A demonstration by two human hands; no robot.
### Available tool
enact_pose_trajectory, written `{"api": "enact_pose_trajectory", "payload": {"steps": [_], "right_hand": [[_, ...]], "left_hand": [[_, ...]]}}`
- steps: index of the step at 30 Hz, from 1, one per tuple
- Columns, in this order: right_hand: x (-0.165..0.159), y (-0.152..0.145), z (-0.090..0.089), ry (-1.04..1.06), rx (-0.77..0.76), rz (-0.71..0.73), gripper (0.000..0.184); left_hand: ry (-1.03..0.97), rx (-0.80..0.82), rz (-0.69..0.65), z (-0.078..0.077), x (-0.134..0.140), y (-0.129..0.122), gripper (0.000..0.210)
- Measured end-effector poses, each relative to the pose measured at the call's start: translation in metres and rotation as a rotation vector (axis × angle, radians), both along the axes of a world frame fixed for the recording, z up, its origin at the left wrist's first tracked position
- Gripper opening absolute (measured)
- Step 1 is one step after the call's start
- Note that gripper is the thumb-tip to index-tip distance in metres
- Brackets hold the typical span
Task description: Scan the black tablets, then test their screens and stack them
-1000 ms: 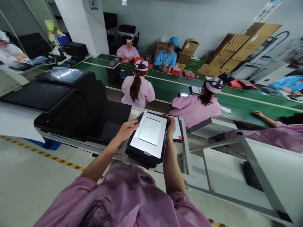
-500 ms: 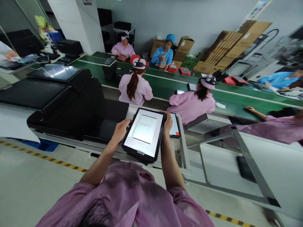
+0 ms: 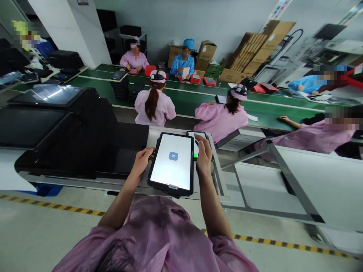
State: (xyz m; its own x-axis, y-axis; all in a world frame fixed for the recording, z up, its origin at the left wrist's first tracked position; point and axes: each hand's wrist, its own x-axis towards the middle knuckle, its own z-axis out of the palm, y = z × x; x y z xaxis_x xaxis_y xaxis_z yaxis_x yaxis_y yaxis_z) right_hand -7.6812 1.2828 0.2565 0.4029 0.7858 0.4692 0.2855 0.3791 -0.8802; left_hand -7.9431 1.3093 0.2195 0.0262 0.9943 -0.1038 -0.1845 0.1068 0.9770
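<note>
A black tablet with a lit white screen and a small blue icon at its centre is held in front of me above the edge of a metal workbench. My left hand grips its left edge. My right hand rests against its right edge, fingers partly raised. A second tablet lies on the bench just beyond, mostly hidden by the first tablet and my right hand.
Stacks of black tablets and trays fill the bench to my left. Beyond it, several seated workers in pink and blue coats face a green conveyor. Cardboard boxes stand at the back wall. Yellow-black floor tape runs below.
The tablet's screen switched from a document-like page to a plain white screen with a blue icon. My right hand loosened at the right edge, and the view shifted left.
</note>
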Motion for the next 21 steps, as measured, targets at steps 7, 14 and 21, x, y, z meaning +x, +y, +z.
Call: {"api": "enact_pose_trajectory", "payload": {"steps": [7, 14, 21], "right_hand": [[-0.004, -0.057, 0.028, -0.335, 0.054, 0.113, 0.038], [-0.009, -0.060, 0.035, -0.593, 0.098, 0.157, 0.037], [-0.008, -0.053, 0.036, -0.702, 0.104, 0.231, 0.039]], "left_hand": [[-0.014, 0.085, -0.066, 0.006, 0.004, 0.009, 0.041], [-0.022, 0.051, -0.083, 0.004, 0.003, 0.003, 0.047], [-0.009, 0.090, -0.099, 0.007, 0.001, -0.001, 0.043]]}}
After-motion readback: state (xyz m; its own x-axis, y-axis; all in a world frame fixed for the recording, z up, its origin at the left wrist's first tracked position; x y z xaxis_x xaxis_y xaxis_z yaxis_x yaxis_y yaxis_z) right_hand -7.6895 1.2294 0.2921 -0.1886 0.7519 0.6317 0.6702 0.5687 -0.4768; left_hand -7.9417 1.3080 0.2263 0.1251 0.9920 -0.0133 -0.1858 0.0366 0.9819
